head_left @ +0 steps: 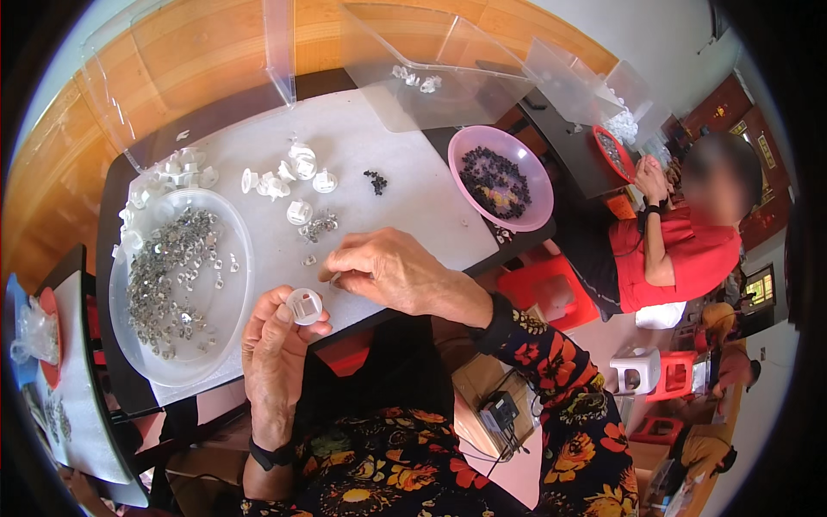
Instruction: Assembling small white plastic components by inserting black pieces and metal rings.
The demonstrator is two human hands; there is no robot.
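Observation:
My left hand (274,339) holds a small round white plastic part (304,306) between thumb and fingers, just past the table's near edge. My right hand (379,269) is beside it, fingertips pinched together and pointing toward the part; whatever they grip is too small or hidden to make out. Beyond my hands lies a little pile of shiny metal clips (320,226), next to several white plastic parts (301,162). A wide clear round tray (243,323) on the left contains many more of the metal pieces.
More white parts (177,168) are heaped behind the tray. Small black pieces (376,182) lie mid-table, and a pink bowl (458,146) of black pieces stands at right. Clear plastic panels (431,65) rise along the far side. A person in red (680,250) works at the right beside a red stool (551,289).

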